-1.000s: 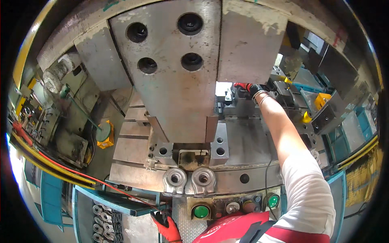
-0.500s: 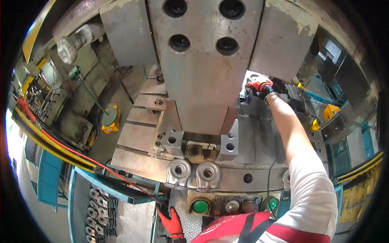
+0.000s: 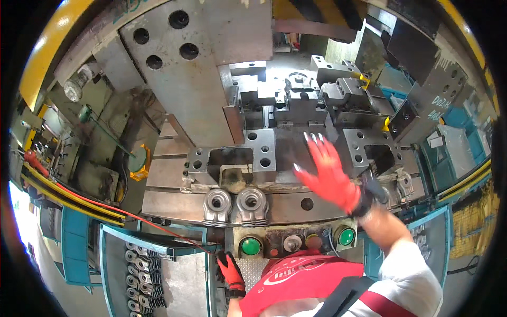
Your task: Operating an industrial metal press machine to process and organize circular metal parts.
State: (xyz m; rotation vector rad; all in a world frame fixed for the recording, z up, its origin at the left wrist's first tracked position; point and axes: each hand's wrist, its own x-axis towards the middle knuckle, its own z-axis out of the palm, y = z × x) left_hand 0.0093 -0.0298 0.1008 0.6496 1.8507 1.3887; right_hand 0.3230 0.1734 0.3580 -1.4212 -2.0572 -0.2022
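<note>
– Right side?
– My right hand [image 3: 334, 184]: fingers spread, over the press bed [image 3: 288, 203].
– Left side?
– My left hand [image 3: 231, 272]: beside the control panel [image 3: 270, 236]; grip, I cannot tell.
– And ahead?
– Two ringed metal parts [image 3: 253, 215], side by side on the bed's front edge.

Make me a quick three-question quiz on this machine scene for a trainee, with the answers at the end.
1. Pick one. The red-gloved right hand is: A) gripping a hammer, B) open, fingers spread, C) pressing a button.
2. True or false: the grey metal control panel has a round green button near each end.
3. Complete: the two silver ring-topped metal parts standing side by side are to the ____ of that hand.

Key: 1 B; 2 true; 3 left.
</note>
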